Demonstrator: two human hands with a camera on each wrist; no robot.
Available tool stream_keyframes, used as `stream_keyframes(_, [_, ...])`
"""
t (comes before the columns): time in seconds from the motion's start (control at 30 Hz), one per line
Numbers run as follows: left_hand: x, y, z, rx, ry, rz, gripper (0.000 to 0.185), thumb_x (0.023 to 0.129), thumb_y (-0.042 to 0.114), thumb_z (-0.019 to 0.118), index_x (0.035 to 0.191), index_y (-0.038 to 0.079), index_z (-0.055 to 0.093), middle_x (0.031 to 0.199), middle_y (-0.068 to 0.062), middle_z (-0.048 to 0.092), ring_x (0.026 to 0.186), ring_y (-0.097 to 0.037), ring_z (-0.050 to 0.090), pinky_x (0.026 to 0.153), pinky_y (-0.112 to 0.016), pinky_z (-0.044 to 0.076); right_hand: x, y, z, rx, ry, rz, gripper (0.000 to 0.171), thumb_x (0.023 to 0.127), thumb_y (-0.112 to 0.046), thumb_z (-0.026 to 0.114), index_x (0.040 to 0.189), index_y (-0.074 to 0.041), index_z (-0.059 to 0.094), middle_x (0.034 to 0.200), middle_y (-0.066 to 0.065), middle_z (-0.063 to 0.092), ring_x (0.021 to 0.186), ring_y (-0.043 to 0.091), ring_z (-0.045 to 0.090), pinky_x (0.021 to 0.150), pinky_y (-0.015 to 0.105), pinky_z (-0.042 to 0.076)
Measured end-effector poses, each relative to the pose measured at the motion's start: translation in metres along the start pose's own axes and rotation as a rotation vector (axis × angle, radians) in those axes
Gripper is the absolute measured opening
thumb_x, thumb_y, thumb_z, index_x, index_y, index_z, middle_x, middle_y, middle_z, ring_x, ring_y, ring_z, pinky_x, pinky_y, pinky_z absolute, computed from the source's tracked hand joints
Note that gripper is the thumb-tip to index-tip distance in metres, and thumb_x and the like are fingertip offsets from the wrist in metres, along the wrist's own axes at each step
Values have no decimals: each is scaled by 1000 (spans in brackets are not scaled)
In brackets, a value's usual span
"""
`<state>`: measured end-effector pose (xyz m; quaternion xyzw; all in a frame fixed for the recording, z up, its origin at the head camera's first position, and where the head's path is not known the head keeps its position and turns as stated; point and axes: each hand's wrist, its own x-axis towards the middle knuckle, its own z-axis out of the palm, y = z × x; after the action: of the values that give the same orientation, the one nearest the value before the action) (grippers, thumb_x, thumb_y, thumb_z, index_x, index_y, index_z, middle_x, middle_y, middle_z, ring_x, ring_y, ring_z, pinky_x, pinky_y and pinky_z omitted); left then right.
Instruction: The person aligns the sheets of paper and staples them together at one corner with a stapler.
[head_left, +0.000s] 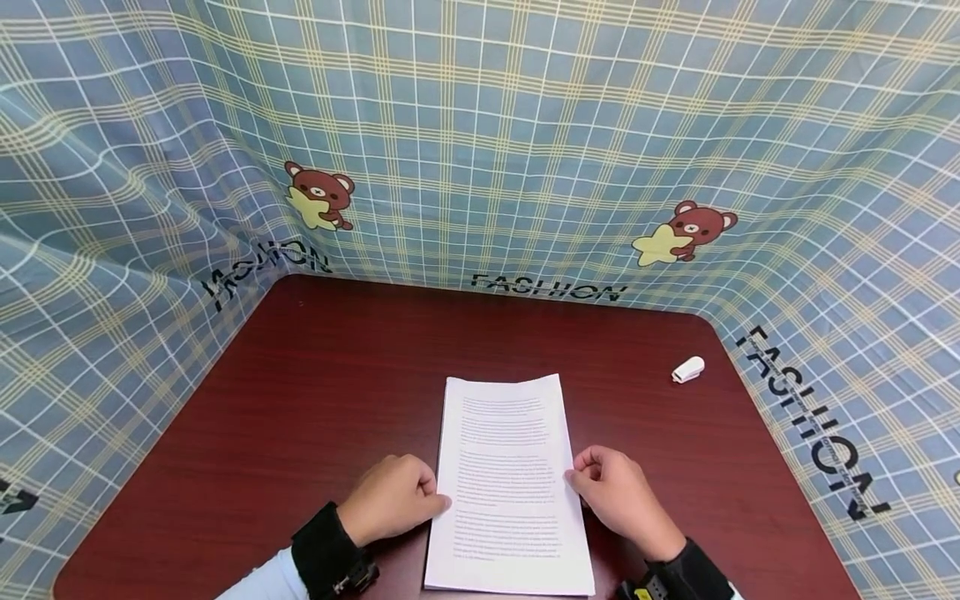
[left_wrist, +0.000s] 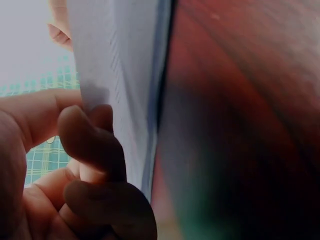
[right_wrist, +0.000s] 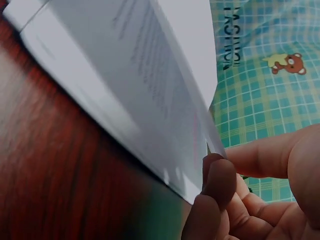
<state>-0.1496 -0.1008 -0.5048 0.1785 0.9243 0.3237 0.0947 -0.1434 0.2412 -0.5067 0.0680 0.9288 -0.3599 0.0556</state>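
Observation:
A stack of printed paper sheets (head_left: 510, 483) lies on the dark red table, lengthwise before me. At its left edge my left hand (head_left: 393, 497) pinches the paper, thumb and curled fingers at the margin; the left wrist view shows the fingers (left_wrist: 95, 140) against the sheets' edge. On the opposite side, my right hand (head_left: 618, 496) pinches the right edge between thumb and index finger. The right wrist view shows a sheet (right_wrist: 215, 140) raised at that edge, with more paper (right_wrist: 95, 95) beneath. How many sheets each hand grips cannot be told.
A small white object (head_left: 688, 369), like a mini stapler, lies at the table's back right. Checked blue cloth (head_left: 480, 167) with bear prints hangs around the back and sides of the table (head_left: 322, 375).

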Motion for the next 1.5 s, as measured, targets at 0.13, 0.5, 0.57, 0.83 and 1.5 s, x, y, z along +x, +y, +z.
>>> stream_keyframes(0.13, [-1,-2,5,31,3,-20,45,85,41,79,52,27,52,44,20,35,43,-3,36,43,-24,25,0,3,1,-60,24,-18,12,90,-25,77,87,-19,67,66,-7,61,59,11,52,56,25,40])
stream_keyframes(0.5, [0,-3,13,104,29,-35,46,82,46,80,52,27,51,45,19,34,44,-5,36,43,-26,26,2,9,3,-101,35,-19,14,86,-24,79,90,-18,67,68,-4,61,60,13,54,58,28,40])
stream_keyframes(0.57, [0,-2,13,112,30,-35,47,82,46,81,51,27,51,45,19,33,44,-5,36,44,-27,27,2,11,4,-108,36,-16,15,86,-24,80,91,-17,67,68,-4,60,60,13,53,57,28,39])
stream_keyframes(0.83, [0,-2,9,98,44,-60,39,83,47,80,61,25,56,49,16,43,46,-5,42,45,-27,32,2,11,6,-132,31,-45,25,87,-26,80,105,-13,66,79,-2,61,65,13,53,61,28,41])
stream_keyframes(1.5, [18,0,15,188,114,-100,63,71,41,89,118,5,68,94,1,65,71,-12,57,64,-37,49,0,-18,16,-89,76,-22,67,85,-30,82,138,1,54,126,15,65,95,19,70,70,34,56])
